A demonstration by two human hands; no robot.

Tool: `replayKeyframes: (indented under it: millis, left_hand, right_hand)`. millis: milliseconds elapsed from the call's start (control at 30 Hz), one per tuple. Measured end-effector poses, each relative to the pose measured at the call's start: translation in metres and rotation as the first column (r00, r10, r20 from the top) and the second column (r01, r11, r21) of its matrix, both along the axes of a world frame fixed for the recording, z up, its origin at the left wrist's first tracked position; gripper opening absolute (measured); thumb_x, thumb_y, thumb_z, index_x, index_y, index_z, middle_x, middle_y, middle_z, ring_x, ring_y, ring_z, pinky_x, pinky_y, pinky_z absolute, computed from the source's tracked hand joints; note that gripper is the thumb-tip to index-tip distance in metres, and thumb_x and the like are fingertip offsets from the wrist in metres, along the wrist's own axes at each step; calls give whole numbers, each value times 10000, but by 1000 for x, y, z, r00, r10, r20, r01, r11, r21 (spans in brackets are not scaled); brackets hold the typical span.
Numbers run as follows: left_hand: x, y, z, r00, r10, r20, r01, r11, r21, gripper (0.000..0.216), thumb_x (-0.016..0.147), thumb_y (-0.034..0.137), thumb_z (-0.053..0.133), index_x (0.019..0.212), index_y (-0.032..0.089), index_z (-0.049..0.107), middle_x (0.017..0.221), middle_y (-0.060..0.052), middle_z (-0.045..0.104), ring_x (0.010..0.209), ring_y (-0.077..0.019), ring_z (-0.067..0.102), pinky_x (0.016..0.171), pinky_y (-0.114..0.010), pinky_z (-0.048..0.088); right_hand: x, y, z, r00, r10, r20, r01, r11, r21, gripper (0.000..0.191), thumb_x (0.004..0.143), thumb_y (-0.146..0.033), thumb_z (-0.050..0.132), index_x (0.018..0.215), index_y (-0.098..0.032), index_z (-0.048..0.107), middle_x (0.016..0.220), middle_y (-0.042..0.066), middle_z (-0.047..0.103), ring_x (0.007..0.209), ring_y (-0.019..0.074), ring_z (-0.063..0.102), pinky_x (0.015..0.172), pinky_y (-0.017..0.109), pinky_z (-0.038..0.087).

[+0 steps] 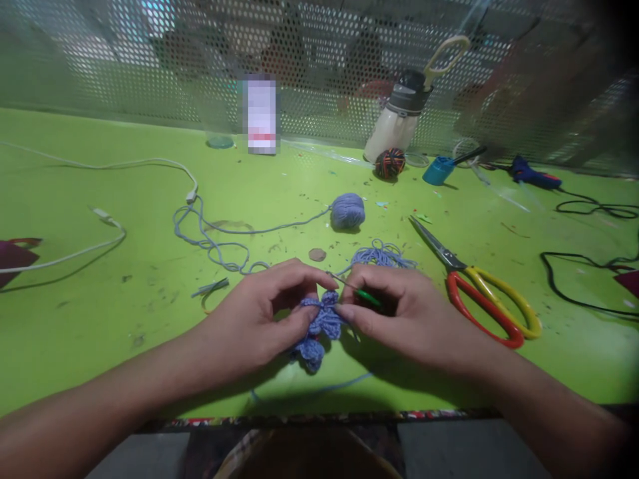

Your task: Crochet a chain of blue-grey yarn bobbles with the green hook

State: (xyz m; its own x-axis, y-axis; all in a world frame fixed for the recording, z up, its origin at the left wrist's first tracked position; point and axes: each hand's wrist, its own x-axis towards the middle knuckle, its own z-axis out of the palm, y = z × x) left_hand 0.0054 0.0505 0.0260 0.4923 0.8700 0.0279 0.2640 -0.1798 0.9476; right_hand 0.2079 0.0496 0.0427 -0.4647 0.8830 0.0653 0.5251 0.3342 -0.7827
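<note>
Between my two hands is a small blue crocheted piece (325, 319) with petal-like lobes, one hanging lower. My left hand (279, 306) pinches it from the left, thumb in front. My right hand (394, 306) is closed around a crochet hook (367, 297) with a green grip; its metal shaft points left above the piece. The right thumb also touches the piece's edge. Loose blue yarn (382, 254) lies in a heap just beyond my right hand. A blue yarn ball (348, 211) sits farther back, its strand looping leftward over the green table.
Scissors (456, 266) with red and yellow handles lie right of my right hand. Behind stand a bottle (394, 120), a dark multicoloured yarn ball (390, 163), a blue pot (439, 171) and a glue gun (535, 174). White cables (164, 161) run on the left. A perforated screen (319, 80) borders the back.
</note>
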Motion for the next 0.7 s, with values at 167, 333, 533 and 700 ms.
replayKeyframes:
  millis: [167,333,533,700]
  left_hand:
    - [1,3,0,999,28,-39,-28,1000,1,233,828,175,559,1038,149,658,900,-58,628,803,-173,599,738,-332,496]
    - [0,3,-1,999,41,36,-36,993,-109,256,828,200,597,1073,161,658,870,-54,654,740,-159,592,634,-293,489]
    - [0,3,0,983,107,150,-77,978,-196,235,843,196,620,1065,200,700,1010,-80,674,784,-155,612,637,-279,501]
    - [1,4,0,979,130,154,-98,974,-203,263,795,181,650,1056,172,678,938,-67,675,803,-165,610,691,-308,505]
  right_hand:
    - [6,3,6,990,115,87,-123,987,104,100,763,-101,591,709,-178,556,717,5,539,664,130,472,629,288,371]
    - [15,6,8,952,-13,-306,-99,933,-346,198,851,-316,639,719,-184,573,702,3,560,602,113,456,546,265,353]
    - [19,13,2,894,-201,-401,50,933,-355,278,824,-418,694,757,-168,595,657,-21,528,518,78,394,466,233,289]
    - [8,8,2,984,-105,-144,74,976,-203,259,847,-427,655,839,-168,658,647,-20,524,579,106,432,524,253,332]
